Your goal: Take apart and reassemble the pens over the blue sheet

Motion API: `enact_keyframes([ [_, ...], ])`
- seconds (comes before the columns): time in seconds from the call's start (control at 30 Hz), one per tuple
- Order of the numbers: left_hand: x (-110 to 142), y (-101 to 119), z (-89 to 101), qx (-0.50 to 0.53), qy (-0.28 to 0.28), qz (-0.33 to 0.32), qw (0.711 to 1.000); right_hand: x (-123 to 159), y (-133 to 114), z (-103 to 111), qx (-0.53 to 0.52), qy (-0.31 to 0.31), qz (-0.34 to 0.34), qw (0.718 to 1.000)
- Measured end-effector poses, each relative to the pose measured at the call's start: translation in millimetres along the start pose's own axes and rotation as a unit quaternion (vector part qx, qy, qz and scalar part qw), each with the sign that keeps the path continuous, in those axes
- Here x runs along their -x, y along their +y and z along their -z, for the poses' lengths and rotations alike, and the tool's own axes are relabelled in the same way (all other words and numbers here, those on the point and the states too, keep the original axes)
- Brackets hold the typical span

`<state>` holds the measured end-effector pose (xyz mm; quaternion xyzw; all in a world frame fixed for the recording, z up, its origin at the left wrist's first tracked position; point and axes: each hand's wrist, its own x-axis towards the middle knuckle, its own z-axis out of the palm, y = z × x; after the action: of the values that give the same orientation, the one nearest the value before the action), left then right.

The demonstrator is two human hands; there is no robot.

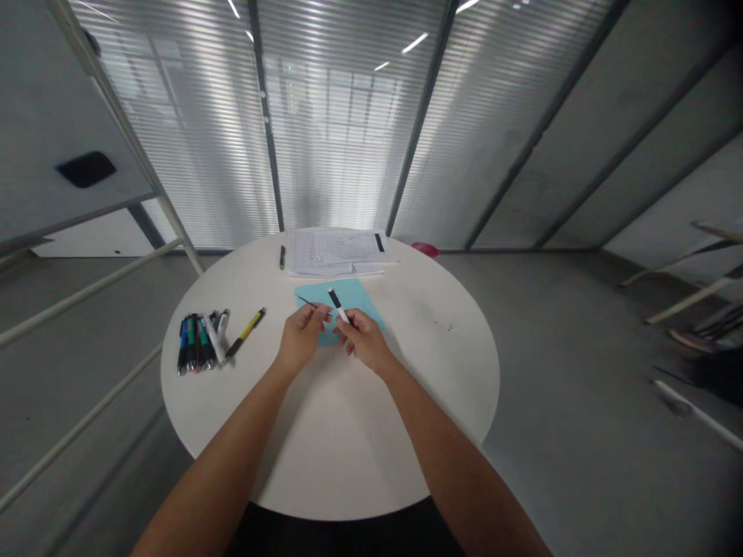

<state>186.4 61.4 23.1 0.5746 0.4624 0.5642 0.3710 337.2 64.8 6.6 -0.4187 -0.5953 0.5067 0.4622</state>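
Note:
My left hand [300,340] pinches a thin dark rod [312,303], possibly a pen refill, just above a light blue paper sheet [354,298]. My right hand [364,341] grips a white pen with a black tip [338,305], and the fingertips of both hands nearly meet over the sheet. Part of the sheet is hidden under my hands. To the left lies a bunch of several colored marker pens [200,344], with a yellow and black pen [247,333] beside it.
The round white table [418,387] holds a stack of printed papers [340,251] and a black pen [282,257] at its far side. A pink object [426,249] shows past the far edge. Glass walls with blinds stand behind, and metal rails run along the left.

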Motion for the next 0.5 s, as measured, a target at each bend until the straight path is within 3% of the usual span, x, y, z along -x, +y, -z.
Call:
enact_keyframes([
  [0.13, -4.5, 4.9, 4.3, 0.159, 0.062, 0.052, 0.984, -1.1, 3.3, 6.3, 0.052, 0.009, 0.002, 0.999],
  [0.27, -5.3, 14.2, 6.4, 0.293, 0.051, 0.092, 0.950, -1.6, 2.1, 11.8, 0.088, 0.034, 0.025, 0.995],
  [0.5, -5.8, 15.9, 9.1, 0.335, 0.061, 0.126, 0.932, 2.1, -2.0, 11.9, 0.149, 0.024, 0.037, 0.988],
])
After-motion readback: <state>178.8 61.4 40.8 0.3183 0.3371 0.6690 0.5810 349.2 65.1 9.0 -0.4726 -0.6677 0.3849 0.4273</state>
